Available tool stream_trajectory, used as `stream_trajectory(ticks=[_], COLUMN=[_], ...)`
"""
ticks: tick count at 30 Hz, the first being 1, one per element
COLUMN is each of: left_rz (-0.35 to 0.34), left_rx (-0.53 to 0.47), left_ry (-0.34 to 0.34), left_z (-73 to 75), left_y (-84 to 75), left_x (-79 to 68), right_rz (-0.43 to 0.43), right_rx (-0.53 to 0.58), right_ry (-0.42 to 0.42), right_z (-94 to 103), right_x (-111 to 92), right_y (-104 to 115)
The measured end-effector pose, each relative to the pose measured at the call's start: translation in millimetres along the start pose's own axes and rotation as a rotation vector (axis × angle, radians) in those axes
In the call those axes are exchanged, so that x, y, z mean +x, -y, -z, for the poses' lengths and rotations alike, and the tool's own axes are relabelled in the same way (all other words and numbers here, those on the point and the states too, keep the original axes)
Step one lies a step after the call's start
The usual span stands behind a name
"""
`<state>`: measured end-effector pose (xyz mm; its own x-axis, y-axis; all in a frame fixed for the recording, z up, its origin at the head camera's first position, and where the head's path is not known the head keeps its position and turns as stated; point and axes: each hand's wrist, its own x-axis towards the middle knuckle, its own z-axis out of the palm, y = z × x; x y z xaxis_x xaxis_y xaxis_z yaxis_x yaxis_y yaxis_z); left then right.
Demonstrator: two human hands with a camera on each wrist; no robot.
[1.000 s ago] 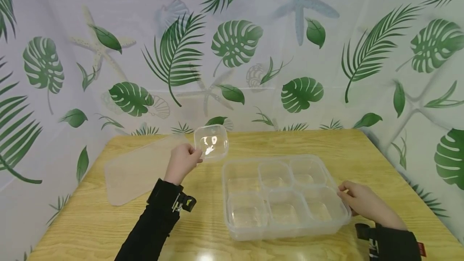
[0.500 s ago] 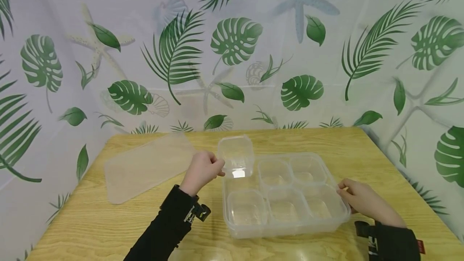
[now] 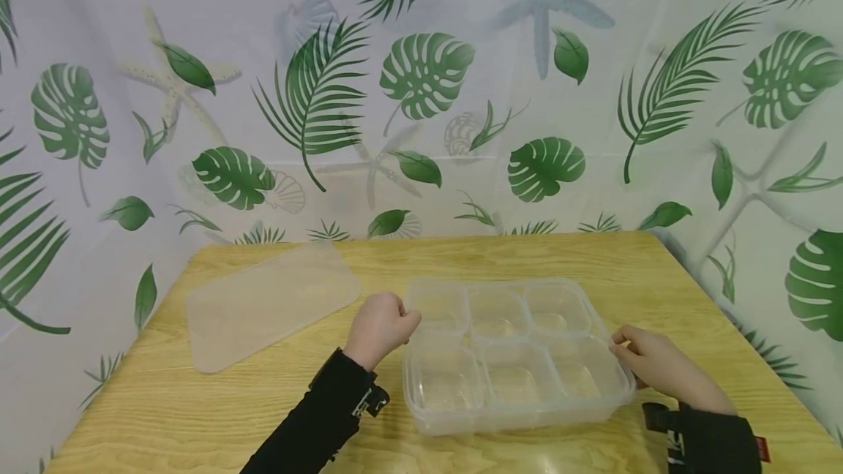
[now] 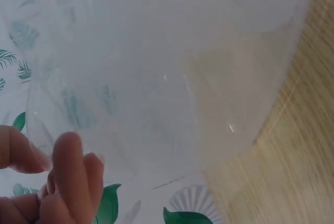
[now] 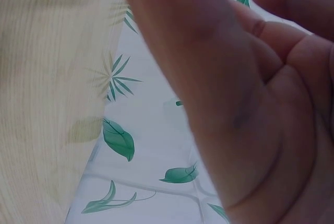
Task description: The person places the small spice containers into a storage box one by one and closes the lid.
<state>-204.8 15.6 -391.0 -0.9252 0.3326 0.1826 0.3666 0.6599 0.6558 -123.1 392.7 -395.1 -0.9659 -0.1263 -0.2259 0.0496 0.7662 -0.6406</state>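
A large clear plastic box [image 3: 520, 420] stands on the table, with several small clear containers sitting in it in two rows. At its back left corner is one small clear container [image 3: 438, 307], level with its neighbours. My left hand [image 3: 383, 329] pinches that container's left rim between thumb and fingers. In the left wrist view the fingertips [image 4: 70, 166] meet at the edge of clear plastic [image 4: 151, 88]. My right hand [image 3: 665, 370] grips the large box's right rim. In the right wrist view the palm and fingers [image 5: 209, 78] fill much of the picture.
A flat translucent lid [image 3: 270, 306] lies slanted on the wooden table [image 3: 151, 401] to the left. Behind the table hangs a white cloth [image 3: 481, 189] printed with leaves and starfish.
My left hand has carried the small container rightward and lowered it into the back left of the large box. My right hand has stayed on the box's right rim.
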Motion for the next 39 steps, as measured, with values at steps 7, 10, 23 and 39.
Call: stream_trajectory(ticks=[7,10,23,39], left_rz=[-0.018,-0.025,-0.099,-0.153], left_rx=[0.163,0.207,0.257,0.446], left_ry=[-0.023,-0.028,-0.011,-0.027], left_z=[-5.5,-8.6,-12.0,-14.5], left_y=[-0.7,0.5,1.4,-2.0], left_x=[-0.5,-1.5,-3.0,-10.8], right_rz=[0.005,0.016,0.021,0.023], right_rx=[-0.009,-0.013,-0.034,-0.037], right_ry=[-0.007,-0.013,-0.022,-0.022], right_z=[-0.9,-1.6,-0.6,-1.2], right_x=[0,0,0,-1], right_y=[0,1,2,3])
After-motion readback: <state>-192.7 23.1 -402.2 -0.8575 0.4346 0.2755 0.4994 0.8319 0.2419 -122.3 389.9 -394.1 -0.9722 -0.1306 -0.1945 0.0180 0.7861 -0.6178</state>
